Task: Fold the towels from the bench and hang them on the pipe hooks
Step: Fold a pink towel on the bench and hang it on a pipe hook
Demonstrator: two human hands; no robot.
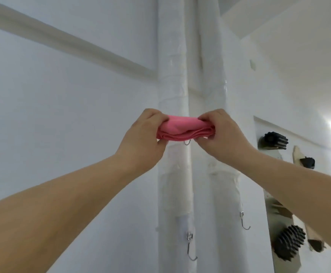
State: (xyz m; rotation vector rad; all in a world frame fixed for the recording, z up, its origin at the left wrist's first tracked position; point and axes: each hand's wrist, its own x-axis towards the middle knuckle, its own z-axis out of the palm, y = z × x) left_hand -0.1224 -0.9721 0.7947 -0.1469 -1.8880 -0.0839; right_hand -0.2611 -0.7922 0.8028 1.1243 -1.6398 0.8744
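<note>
White wall (62, 115) behind. Two white wrapped pipes, left pipe (173, 85) and right pipe (214, 95), upright, side by side. Both arms raised toward pipes.

Left hand (143, 138): fingers curled over towel's left end, thumb under. Right hand (223, 134): fingers and thumb pinching towel's right end.

Pink towel (182, 129): folded in layers, held level between hands, in front of left pipe.

Black ridged items (289, 244) on wall at right.

Top hook (187, 143) peeks out just under towel. Low hook (191, 251) on left pipe and side hook (244, 223) on right pipe, both bare.
</note>
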